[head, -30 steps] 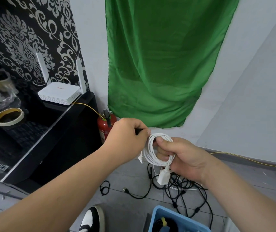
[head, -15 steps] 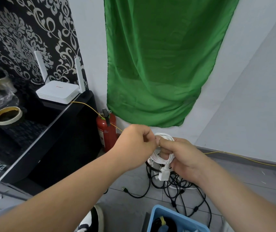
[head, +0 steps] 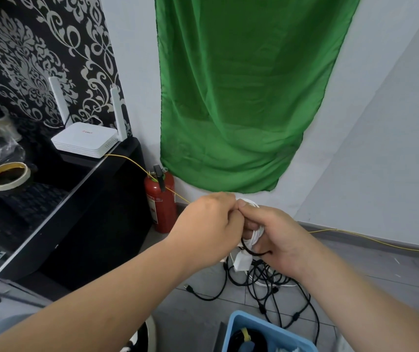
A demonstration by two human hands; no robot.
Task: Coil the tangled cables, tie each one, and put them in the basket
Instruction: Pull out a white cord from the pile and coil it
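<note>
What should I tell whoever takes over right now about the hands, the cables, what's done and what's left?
Right hand grips the white cable coil; left hand pinches at its top, seemingly the black tie looped round it.
Done: white cable coiled; a black coil with a yellow tie lies in the blue basket.
Left: finish this tie, basket it, then the black cables tangled on the floor.

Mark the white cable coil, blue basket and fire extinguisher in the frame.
white cable coil (head: 256, 234), head view, on its bunched white strands.
blue basket (head: 244, 315), head view, on the far rim.
fire extinguisher (head: 161, 207), head view, on the red body.
</note>
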